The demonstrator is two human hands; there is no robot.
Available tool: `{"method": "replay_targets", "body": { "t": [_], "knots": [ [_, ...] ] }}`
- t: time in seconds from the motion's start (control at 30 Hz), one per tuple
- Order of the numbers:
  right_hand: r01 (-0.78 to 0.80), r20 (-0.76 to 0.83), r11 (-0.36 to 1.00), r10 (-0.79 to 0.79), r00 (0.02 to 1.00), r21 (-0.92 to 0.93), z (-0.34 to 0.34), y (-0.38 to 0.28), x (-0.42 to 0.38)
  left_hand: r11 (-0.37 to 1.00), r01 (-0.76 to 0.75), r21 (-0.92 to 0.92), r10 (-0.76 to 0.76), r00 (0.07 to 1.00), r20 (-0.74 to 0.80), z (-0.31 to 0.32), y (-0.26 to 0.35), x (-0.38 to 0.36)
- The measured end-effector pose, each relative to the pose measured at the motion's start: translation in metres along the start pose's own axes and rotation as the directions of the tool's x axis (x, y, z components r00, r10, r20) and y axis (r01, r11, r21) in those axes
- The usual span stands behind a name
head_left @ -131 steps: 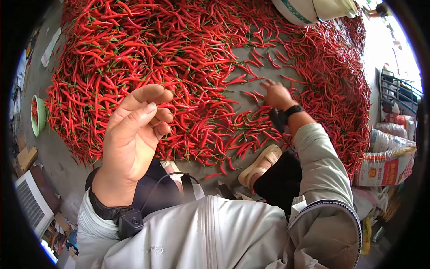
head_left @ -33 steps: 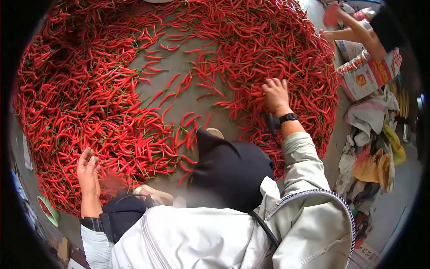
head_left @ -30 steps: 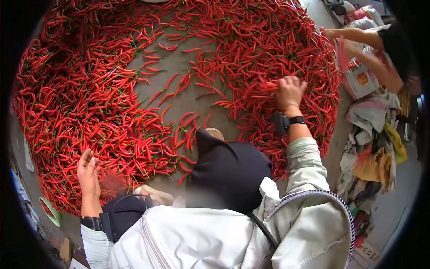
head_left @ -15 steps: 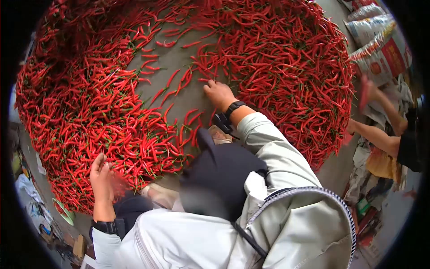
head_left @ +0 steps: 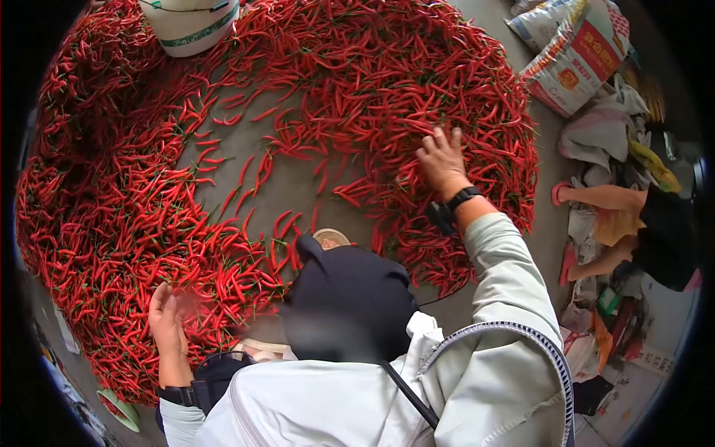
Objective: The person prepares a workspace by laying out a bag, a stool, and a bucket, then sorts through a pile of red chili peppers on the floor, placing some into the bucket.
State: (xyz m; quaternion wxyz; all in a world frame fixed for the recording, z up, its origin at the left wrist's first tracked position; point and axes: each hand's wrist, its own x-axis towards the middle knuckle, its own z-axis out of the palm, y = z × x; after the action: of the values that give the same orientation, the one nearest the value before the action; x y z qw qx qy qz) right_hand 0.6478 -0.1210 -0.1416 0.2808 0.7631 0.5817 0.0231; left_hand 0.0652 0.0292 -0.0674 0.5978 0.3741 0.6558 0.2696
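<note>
Red chilli peppers with green stems lie in a broad ring of heaps on the floor. My right hand rests on the right-hand heap of chillies, its fingers apart and no chilli visibly gripped. Over the lower edge of the left-hand heap of chillies is my left hand, palm turned inward, fingers stretched with the thumb apart. It appears to hold nothing, though a blurred smear covers the spot beside it. Both wrists wear black bands. Loose chillies are scattered across the grey floor between the heaps.
A white bucket stands among the chillies at the top left. Printed sacks and cloths lie beyond the right heap. Another person's bare legs with pink footwear are at the right. A pale green basin sits at lower left.
My right hand has moved from the bare strip's edge rightward onto the heap. The view has shifted, bringing the white bucket in. My left hand keeps much the same pose.
</note>
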Motion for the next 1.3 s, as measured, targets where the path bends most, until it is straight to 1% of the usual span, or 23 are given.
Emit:
{"method": "replay_targets", "body": {
  "t": [0.1,0.17,0.23,0.3,0.37,0.4,0.43,0.5,0.57,0.6,0.63,0.7,0.8,0.83,0.9,0.97,1.03,1.1,1.13,1.2,1.23,1.27,1.3],
  "knots": [
    [-0.121,-0.020,0.990,0.123,0.992,0.068,-0.009,0.046,-0.029,0.999,-0.014,0.033,0.013,1.000,0.029,0.001,-0.004,0.013],
    [-0.241,-0.064,0.970,0.239,0.969,-0.031,-0.006,0.064,-0.035,0.998,-0.005,0.058,0.003,0.999,0.036,0.006,-0.002,0.017],
    [-0.408,-0.123,0.913,0.402,0.907,-0.026,-0.028,0.062,-0.031,0.999,-0.016,0.042,0.014,0.998,0.060,0.014,0.002,0.021],
    [-0.334,-0.231,0.939,0.345,0.910,0.086,-0.055,0.040,-0.010,0.995,-0.013,0.095,0.008,0.999,0.052,0.024,0.009,0.027],
    [-0.101,-0.318,0.987,0.137,0.938,0.128,-0.055,-0.005,0.032,0.994,-0.006,0.111,0.000,0.999,0.049,0.030,0.011,0.043],
    [0.055,-0.428,0.988,0.012,0.904,0.142,-0.058,-0.036,0.050,0.954,-0.060,0.294,0.024,0.992,0.124,0.034,0.013,0.055],
    [0.199,-0.356,0.964,-0.127,0.926,0.174,-0.070,-0.066,0.069,0.877,-0.123,0.464,0.031,0.979,0.202,0.037,0.017,0.068],
    [0.409,-0.345,0.860,-0.300,0.890,0.307,-0.083,-0.123,0.090,0.762,-0.332,0.555,0.174,0.932,0.319,0.041,0.019,0.098],
    [0.571,-0.385,0.736,-0.439,0.812,0.364,-0.094,-0.153,0.107,0.400,-0.584,0.706,0.373,0.807,0.457,0.046,0.044,0.130],
    [0.570,-0.361,0.735,-0.452,0.815,0.367,-0.101,-0.152,0.109,0.419,-0.555,0.718,0.355,0.828,0.433,0.044,0.047,0.146],
    [0.558,-0.348,0.748,-0.447,0.824,0.360,-0.106,-0.147,0.107,0.514,-0.496,0.700,0.289,0.868,0.403,0.044,0.051,0.159],
    [0.491,-0.369,0.713,-0.337,0.866,0.501,-0.115,-0.133,0.098,0.583,-0.439,0.684,0.214,0.894,0.393,0.039,0.052,0.188],
    [0.395,-0.425,0.714,-0.150,0.893,0.579,-0.126,-0.105,0.072,0.592,-0.497,0.634,0.199,0.853,0.483,0.033,0.058,0.219],
    [0.366,-0.451,0.698,-0.069,0.890,0.615,-0.130,-0.095,0.060,0.593,-0.521,0.614,0.206,0.836,0.509,0.039,0.065,0.218],
    [0.326,-0.488,0.728,0.013,0.873,0.603,-0.144,-0.074,0.030,0.755,-0.384,0.532,0.114,0.875,0.470,0.050,0.085,0.209],
    [0.259,-0.507,0.643,0.234,0.830,0.721,-0.159,-0.052,-0.008,0.767,-0.409,0.495,0.103,0.840,0.533,0.071,0.106,0.192],
    [0.126,-0.471,0.601,0.461,0.752,0.789,-0.174,-0.035,-0.054,0.788,-0.527,0.320,0.180,0.693,0.698,0.095,0.122,0.170],
    [-0.056,-0.420,0.561,0.679,0.603,0.826,-0.175,-0.019,-0.101,0.793,-0.558,0.245,0.183,0.602,0.777,0.123,0.150,0.124],
    [-0.121,-0.418,0.524,0.780,0.465,0.843,-0.175,-0.014,-0.124,0.844,-0.505,0.183,0.161,0.563,0.811,0.134,0.157,0.108],
    [-0.272,-0.399,0.435,0.899,0.180,0.858,-0.185,0.001,-0.175,0.825,-0.548,0.138,0.184,0.492,0.851,0.148,0.165,0.087],
    [-0.362,-0.390,0.375,0.920,0.034,0.854,-0.191,0.010,-0.204,0.809,-0.580,0.099,0.199,0.428,0.881,0.155,0.170,0.076],
    [-0.369,-0.405,0.351,0.911,-0.080,0.861,-0.197,0.016,-0.233,0.798,-0.596,0.086,0.201,0.398,0.895,0.162,0.175,0.066],
    [-0.373,-0.417,0.328,0.889,-0.188,0.868,-0.202,0.019,-0.261,0.793,-0.609,0.021,0.223,0.321,0.921,0.167,0.179,0.055]
  ]
}}
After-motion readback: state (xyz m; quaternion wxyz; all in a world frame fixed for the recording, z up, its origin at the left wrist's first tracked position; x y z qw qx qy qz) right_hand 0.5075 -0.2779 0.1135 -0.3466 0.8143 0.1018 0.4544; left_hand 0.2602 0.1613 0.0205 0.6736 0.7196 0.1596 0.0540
